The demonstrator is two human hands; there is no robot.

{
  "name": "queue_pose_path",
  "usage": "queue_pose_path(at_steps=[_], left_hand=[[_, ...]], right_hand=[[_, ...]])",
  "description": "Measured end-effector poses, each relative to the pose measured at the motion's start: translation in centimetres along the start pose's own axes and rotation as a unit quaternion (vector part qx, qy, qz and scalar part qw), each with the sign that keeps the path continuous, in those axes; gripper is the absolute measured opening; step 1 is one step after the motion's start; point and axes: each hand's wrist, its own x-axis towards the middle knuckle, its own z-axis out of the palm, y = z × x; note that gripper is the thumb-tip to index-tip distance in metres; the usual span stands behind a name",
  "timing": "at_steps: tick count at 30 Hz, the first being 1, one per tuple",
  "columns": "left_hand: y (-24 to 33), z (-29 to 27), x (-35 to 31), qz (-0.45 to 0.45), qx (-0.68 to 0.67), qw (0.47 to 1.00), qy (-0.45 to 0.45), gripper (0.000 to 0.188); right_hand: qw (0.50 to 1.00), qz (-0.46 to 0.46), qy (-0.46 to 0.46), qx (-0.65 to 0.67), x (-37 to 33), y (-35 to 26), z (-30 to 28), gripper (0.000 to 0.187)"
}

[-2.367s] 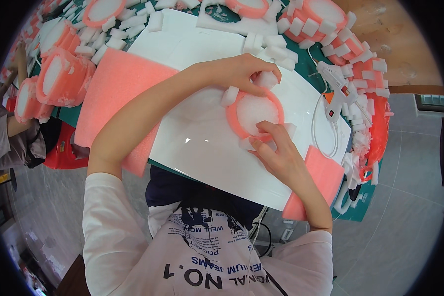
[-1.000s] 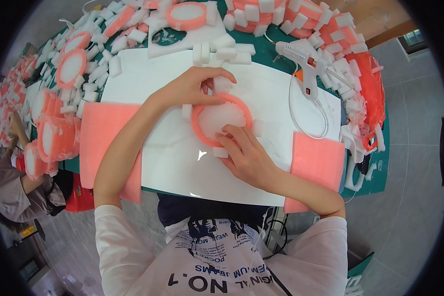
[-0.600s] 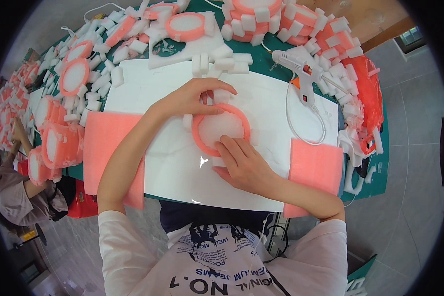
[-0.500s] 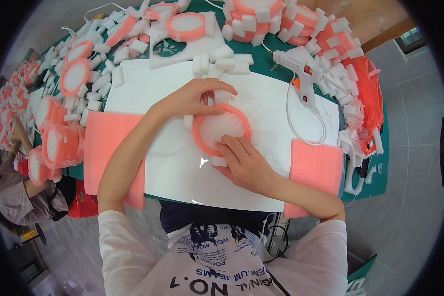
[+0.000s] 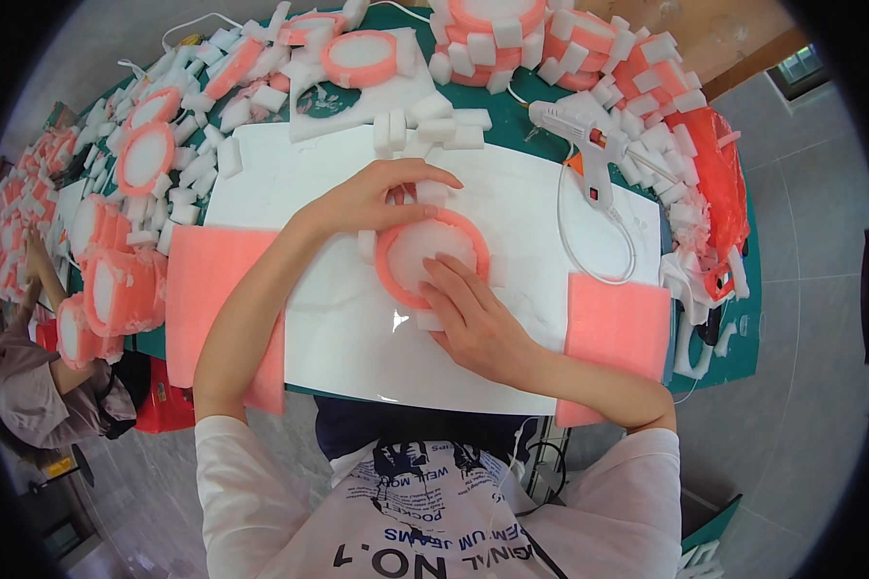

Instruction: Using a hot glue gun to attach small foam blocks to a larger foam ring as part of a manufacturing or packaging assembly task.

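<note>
A round foam piece with a pink ring around a white disc lies on the white board in front of me. Small white foam blocks stick out around its edge. My left hand curls over the ring's far side, fingertips pressing a white block against it. My right hand lies flat on the near side, fingers spread over the disc and ring, holding it down.
A white glue gun with an orange tip lies at the board's far right, its cord looping toward me. Pink foam sheets flank the board. Loose white blocks and several finished rings crowd the green table. Another person sits at the left.
The view has shifted so the ring sits more in the centre. My hands have stayed on the ring, the right hand sliding further over the disc.
</note>
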Motion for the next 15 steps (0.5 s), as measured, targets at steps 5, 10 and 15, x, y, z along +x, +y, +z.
queue_pose_path(at_steps=[5,10,15], left_hand=[[-1.2,-0.2,0.0,-0.011,-0.11,0.994,-0.01,0.028],[-1.9,-0.2,0.1,0.017,-0.121,0.992,-0.021,0.043],[-1.9,-0.3,-0.1,0.029,-0.147,0.988,-0.019,0.039]], right_hand=[[0.999,-0.006,-0.017,0.033,0.1,0.2,0.2,0.045],[0.999,-0.013,-0.007,0.032,0.0,0.2,-0.1,0.044],[0.999,-0.017,-0.006,0.039,-0.2,0.3,0.0,0.042]])
